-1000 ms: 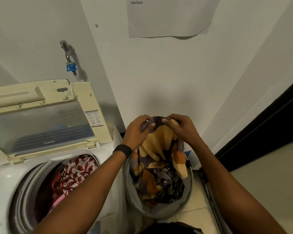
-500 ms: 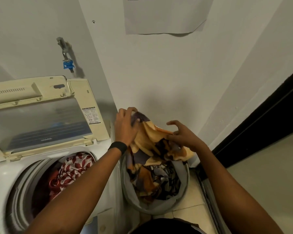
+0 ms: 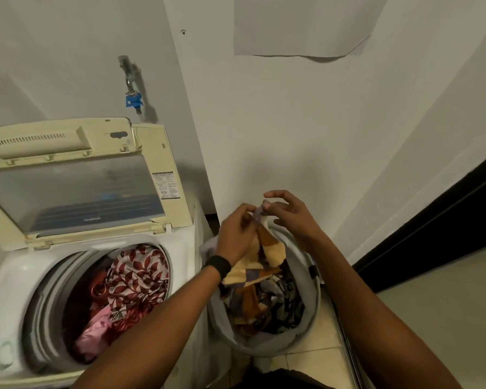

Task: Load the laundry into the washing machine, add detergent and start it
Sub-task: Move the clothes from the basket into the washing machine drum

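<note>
- The left hand (image 3: 237, 234) had a closed grip on the patterned cloth (image 3: 267, 256) above the laundry basket (image 3: 312, 304); the right hand (image 3: 291, 216) pinched its top edge, other fingers spread
- Best lifted clear of the rim, then swung toward 9 o'clock into the washing machine (image 3: 96, 299), lid (image 3: 68, 175) up
- No detergent or controls showed; the basket's bottom was hidden
</note>
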`<move>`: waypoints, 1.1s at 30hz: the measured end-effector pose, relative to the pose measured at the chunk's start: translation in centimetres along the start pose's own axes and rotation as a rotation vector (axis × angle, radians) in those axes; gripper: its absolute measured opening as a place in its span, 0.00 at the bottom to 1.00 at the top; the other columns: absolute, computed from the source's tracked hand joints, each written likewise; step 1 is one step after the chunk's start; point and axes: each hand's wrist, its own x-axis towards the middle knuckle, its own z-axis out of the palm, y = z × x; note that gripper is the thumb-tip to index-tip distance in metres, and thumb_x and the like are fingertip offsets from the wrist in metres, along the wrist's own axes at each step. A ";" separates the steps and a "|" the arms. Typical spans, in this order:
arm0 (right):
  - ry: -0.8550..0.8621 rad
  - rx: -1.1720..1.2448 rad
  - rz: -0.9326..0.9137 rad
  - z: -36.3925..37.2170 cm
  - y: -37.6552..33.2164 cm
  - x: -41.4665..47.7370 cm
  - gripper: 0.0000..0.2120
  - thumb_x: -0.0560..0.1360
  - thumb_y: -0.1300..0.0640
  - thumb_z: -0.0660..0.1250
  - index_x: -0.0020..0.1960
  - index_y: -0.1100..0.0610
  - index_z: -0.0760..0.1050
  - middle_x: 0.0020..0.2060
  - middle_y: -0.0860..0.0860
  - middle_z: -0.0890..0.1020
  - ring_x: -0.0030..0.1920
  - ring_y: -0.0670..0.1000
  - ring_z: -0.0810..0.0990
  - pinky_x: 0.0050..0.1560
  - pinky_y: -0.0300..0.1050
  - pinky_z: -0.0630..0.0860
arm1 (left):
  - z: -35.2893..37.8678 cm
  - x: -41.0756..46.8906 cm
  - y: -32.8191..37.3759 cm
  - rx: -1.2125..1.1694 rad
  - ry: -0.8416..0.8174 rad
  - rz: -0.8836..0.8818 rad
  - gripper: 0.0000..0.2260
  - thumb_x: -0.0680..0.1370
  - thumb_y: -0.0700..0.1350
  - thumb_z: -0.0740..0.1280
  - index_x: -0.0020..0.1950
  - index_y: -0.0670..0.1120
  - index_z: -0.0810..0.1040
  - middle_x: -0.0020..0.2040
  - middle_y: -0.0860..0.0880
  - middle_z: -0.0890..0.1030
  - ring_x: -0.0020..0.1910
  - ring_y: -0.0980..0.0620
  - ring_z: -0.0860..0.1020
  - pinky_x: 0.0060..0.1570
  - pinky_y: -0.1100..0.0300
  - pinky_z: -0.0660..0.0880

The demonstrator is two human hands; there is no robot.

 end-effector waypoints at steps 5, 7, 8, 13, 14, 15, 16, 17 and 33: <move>-0.141 -0.286 0.043 -1.7 5.9 -1.3 0.18 0.76 0.64 0.73 0.63 0.53 0.75 0.53 0.53 0.84 0.54 0.53 0.84 0.53 0.43 0.82 | -0.8 0.9 0.9 -0.202 0.003 -0.024 0.04 0.83 0.44 0.68 0.56 0.45 0.79 0.45 0.51 0.85 0.46 0.50 0.85 0.46 0.52 0.84; -0.170 -0.520 0.067 -2.2 8.2 -1.6 0.14 0.75 0.64 0.73 0.57 0.52 0.77 0.49 0.53 0.85 0.49 0.53 0.85 0.51 0.48 0.83 | -0.9 1.1 1.1 -0.217 0.002 -0.049 0.05 0.83 0.43 0.68 0.57 0.44 0.79 0.45 0.52 0.84 0.46 0.50 0.85 0.45 0.53 0.84; -0.136 -0.608 0.054 -2.5 8.9 -1.5 0.11 0.75 0.63 0.73 0.54 0.51 0.79 0.47 0.53 0.85 0.47 0.53 0.85 0.51 0.53 0.83 | -1.0 1.2 1.1 -0.223 0.006 -0.058 0.05 0.83 0.42 0.67 0.57 0.43 0.78 0.46 0.52 0.85 0.46 0.51 0.85 0.45 0.54 0.84; -0.088 -0.634 0.092 -3.7 7.5 -0.8 0.20 0.74 0.53 0.75 0.62 0.42 0.72 0.43 0.50 0.84 0.40 0.44 0.81 0.42 0.39 0.76 | -1.4 1.1 1.3 -0.236 -0.026 -0.055 0.03 0.82 0.39 0.67 0.55 0.42 0.77 0.52 0.48 0.85 0.48 0.54 0.85 0.46 0.58 0.83; -0.150 -0.701 0.122 -3.8 7.5 -0.6 0.23 0.74 0.52 0.75 0.66 0.42 0.71 0.45 0.51 0.84 0.41 0.46 0.82 0.42 0.40 0.76 | -1.3 1.0 1.3 -0.236 -0.030 -0.055 0.02 0.82 0.38 0.67 0.54 0.43 0.77 0.53 0.48 0.86 0.49 0.54 0.85 0.46 0.59 0.83; -0.181 -0.803 0.144 -3.8 7.8 -0.3 0.22 0.74 0.51 0.74 0.66 0.43 0.73 0.46 0.52 0.84 0.43 0.49 0.82 0.44 0.43 0.78 | -1.2 0.9 1.3 -0.221 -0.028 -0.053 0.03 0.82 0.38 0.67 0.53 0.45 0.77 0.53 0.48 0.86 0.49 0.55 0.85 0.47 0.59 0.83; -0.155 -0.895 0.150 -3.6 8.1 -0.1 0.17 0.75 0.50 0.72 0.63 0.46 0.77 0.45 0.52 0.85 0.44 0.51 0.83 0.45 0.46 0.79 | -1.0 0.9 1.1 -0.205 -0.017 -0.046 0.04 0.82 0.38 0.68 0.52 0.47 0.77 0.53 0.49 0.86 0.49 0.55 0.85 0.48 0.58 0.83; -0.078 -0.944 0.145 -3.4 8.0 0.0 0.11 0.76 0.50 0.70 0.58 0.49 0.80 0.43 0.51 0.85 0.44 0.52 0.83 0.45 0.48 0.80 | -0.9 0.8 0.7 -0.172 0.003 -0.036 0.04 0.82 0.39 0.68 0.51 0.48 0.77 0.51 0.51 0.86 0.49 0.55 0.85 0.49 0.57 0.83; 0.206 0.139 0.003 -3.4 7.5 -1.1 0.10 0.84 0.59 0.63 0.58 0.58 0.82 0.57 0.54 0.85 0.63 0.56 0.81 0.64 0.62 0.78 | -2.3 3.9 -0.5 0.386 -0.309 -0.004 0.20 0.80 0.50 0.71 0.71 0.55 0.73 0.60 0.49 0.75 0.57 0.52 0.76 0.59 0.53 0.79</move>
